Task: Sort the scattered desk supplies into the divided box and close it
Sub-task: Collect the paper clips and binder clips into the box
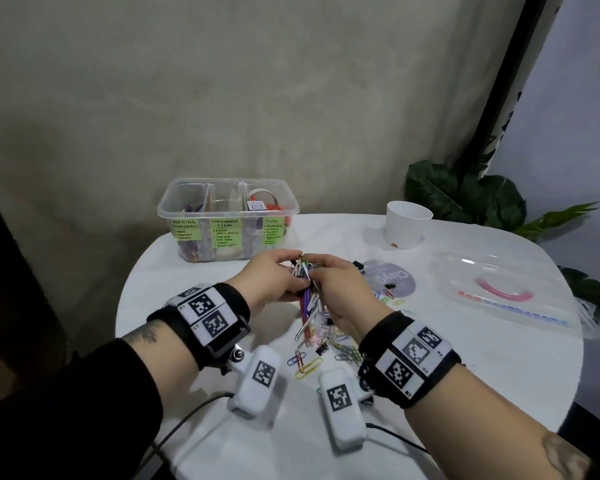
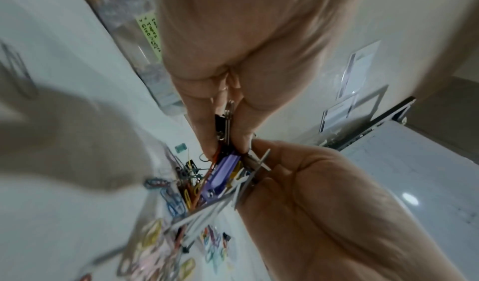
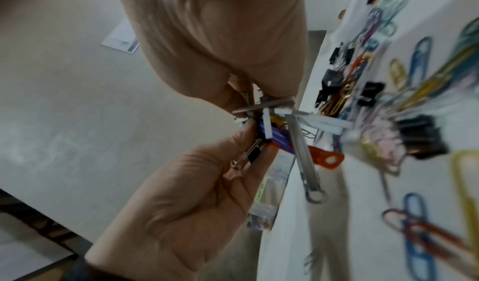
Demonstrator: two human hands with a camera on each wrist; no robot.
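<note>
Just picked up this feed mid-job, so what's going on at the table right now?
A person is gathering desk supplies. Both hands, left hand and right hand, grip one mixed bundle of clips and fasteners above the white table. More loose paper clips lie scattered below it. The divided box stands open at the back, already partly filled, and its lid lies apart on the right.

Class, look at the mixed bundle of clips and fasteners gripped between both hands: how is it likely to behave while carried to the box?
The bundle is probably loose rather than rigid: the pieces cross at odd angles. Bits may well slip out, since strips dangle below the left hand and right hand. Dropped pieces would likely join the paper clips on the table.
</note>
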